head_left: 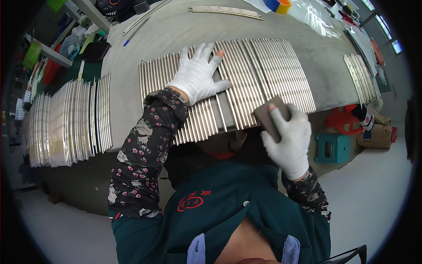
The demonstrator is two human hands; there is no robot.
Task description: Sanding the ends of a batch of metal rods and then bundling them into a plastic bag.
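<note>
A row of shiny metal rods (281, 66) lies side by side across the table in front of me, with a narrow gap near the middle. My left hand (196, 77), in a white glove with some bare fingertips, rests flat on the rods left of centre, fingers spread. In my right hand (288, 143), also gloved in white, is a grey-brown rectangular block (265, 116) that looks like a sanding block. It sits over the near ends of the rods at the right, by the table's front edge. My right fingers lie over it; its underside is hidden.
More rods (66, 123), partly in clear plastic, are stacked at the left. A small bundle of rods (360, 79) lies far right. At the back are loose rods (226, 11), a blue pen (135, 32) and tape rolls (278, 5). A teal stool (332, 148) stands right, below.
</note>
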